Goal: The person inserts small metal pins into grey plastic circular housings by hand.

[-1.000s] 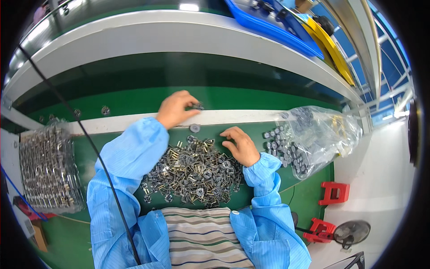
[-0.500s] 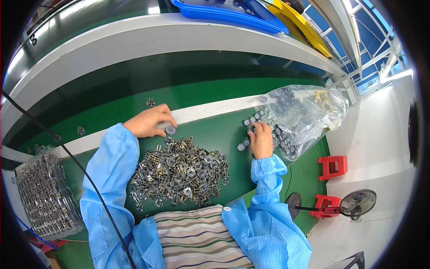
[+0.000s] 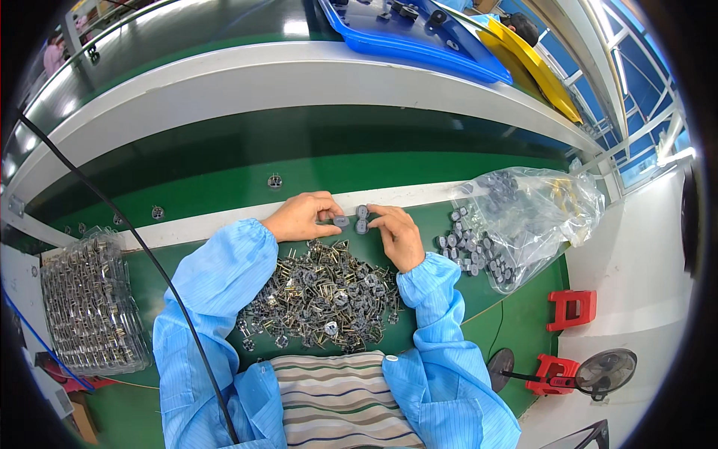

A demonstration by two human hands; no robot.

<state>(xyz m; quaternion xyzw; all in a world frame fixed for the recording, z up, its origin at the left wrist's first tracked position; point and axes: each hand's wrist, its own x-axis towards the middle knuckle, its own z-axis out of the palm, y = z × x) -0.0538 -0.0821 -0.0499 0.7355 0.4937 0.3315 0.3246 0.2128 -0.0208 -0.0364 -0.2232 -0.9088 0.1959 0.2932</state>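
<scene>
My left hand pinches a small grey cap-like part between thumb and fingers, above the white strip's near edge. Close by on the right, my right hand has its thumb and fingertips closed at a short row of similar grey caps; the grip is partly hidden. Below both hands lies a heap of small dark components with brass-coloured pins. More loose grey caps spill from a clear plastic bag to the right.
Stacked clear trays full of components stand at the left. A few components, one of them, sit on the green surface beyond the white strip. A black cable crosses the left side. A blue tray rests on the shelf above.
My right hand has moved left from the loose caps, bringing several with it. My left hand has shifted right with its cap, so both hands are now close together. The view has shifted slightly.
</scene>
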